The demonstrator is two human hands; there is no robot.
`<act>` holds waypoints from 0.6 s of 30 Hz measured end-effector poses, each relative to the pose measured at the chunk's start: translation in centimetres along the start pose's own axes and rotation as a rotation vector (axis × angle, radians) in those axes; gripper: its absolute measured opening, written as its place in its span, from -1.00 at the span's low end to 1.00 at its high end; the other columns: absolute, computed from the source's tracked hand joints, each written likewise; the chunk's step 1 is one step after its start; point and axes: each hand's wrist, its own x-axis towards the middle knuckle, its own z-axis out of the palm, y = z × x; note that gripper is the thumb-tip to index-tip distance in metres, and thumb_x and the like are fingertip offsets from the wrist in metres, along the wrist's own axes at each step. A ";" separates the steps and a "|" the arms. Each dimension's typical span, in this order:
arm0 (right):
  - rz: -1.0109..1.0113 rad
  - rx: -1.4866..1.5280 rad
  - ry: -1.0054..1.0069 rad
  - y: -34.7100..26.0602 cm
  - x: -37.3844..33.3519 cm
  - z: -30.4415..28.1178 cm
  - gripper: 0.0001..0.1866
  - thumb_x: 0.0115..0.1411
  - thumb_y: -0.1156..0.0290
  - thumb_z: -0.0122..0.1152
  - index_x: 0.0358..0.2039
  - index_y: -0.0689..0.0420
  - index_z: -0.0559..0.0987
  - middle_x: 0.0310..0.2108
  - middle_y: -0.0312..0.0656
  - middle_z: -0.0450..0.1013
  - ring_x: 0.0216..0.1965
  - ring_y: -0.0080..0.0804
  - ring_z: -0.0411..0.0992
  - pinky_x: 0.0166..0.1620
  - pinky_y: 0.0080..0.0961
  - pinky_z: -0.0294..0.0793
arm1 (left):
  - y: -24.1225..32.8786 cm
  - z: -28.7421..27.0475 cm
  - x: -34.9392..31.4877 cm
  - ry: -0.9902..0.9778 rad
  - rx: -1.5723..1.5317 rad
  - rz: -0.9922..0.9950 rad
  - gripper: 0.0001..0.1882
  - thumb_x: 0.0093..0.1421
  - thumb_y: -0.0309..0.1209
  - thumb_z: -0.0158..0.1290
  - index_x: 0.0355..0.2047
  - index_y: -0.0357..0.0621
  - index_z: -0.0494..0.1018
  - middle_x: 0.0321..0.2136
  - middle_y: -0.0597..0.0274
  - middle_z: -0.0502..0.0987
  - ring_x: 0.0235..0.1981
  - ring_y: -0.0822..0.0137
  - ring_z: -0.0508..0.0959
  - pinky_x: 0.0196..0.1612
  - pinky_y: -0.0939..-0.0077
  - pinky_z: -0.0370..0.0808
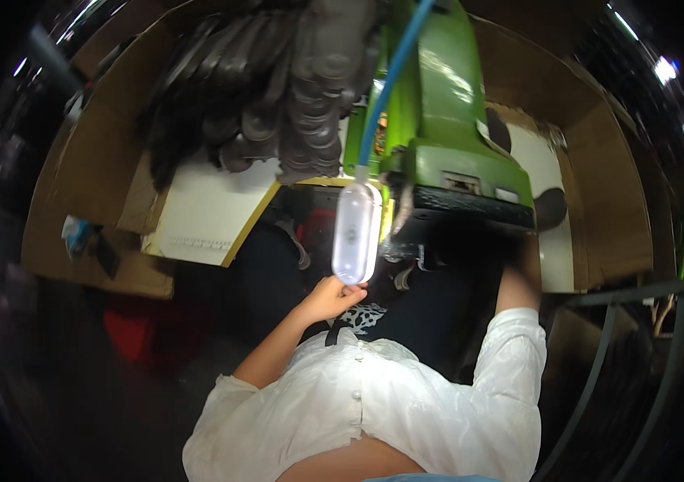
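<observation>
My left hand [332,300] is in front of my waist with its fingers curled closed, just under a clear, rounded plastic cover [356,233] at the end of a blue tube [394,76]. Whatever those fingers hold, if anything, is hidden. A green machine [458,112] with a dark lower edge stands ahead of me. My right forearm [520,285] reaches up to the machine's right underside, where shadow and the dark part hide the hand. Left of the machine lies a big pile of dark grey, sole-shaped pieces [318,104].
A white board [209,213] with a yellow edge slopes below the pile. Cardboard walls [603,161] surround the work place. Dark rounded pieces [551,209] lie to the machine's right. A metal rail frame [599,353] stands at the right, a red object [137,333] low at the left.
</observation>
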 end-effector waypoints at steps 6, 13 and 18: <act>0.020 0.877 -0.251 0.4 -3.3 3.4 -0.51 0.14 0.05 -0.10 -0.07 0.17 0.35 -0.13 -0.12 0.35 -0.06 -0.30 0.27 0.10 -0.39 0.12 | 8.5 -8.0 8.1 0.810 -0.133 0.504 -0.61 0.10 -0.31 0.06 -0.12 -0.25 0.30 -0.46 0.16 0.48 -0.44 0.41 0.49 -0.39 0.56 0.43; -0.168 0.665 -0.123 0.7 -10.4 4.8 -0.14 0.16 -0.21 -0.40 0.23 0.15 -0.31 0.28 -0.13 -0.46 0.29 -0.29 -0.49 0.24 -0.27 -0.43 | 20.4 -17.2 15.3 0.731 -0.676 0.232 -0.50 0.01 -0.16 0.12 -0.25 -0.38 0.29 -0.30 0.06 0.45 -0.43 0.30 0.56 -0.55 0.68 0.41; -0.194 0.767 -0.085 8.0 -15.9 4.4 -0.26 0.19 -0.11 -0.32 0.21 0.16 -0.06 0.24 -0.08 -0.17 0.26 -0.25 -0.20 0.18 -0.15 -0.14 | 23.0 -15.9 9.8 1.080 -0.673 0.683 -0.54 -0.05 -0.50 0.13 -0.15 -0.38 0.22 -0.36 0.21 0.38 -0.38 0.36 0.49 -0.48 0.57 0.52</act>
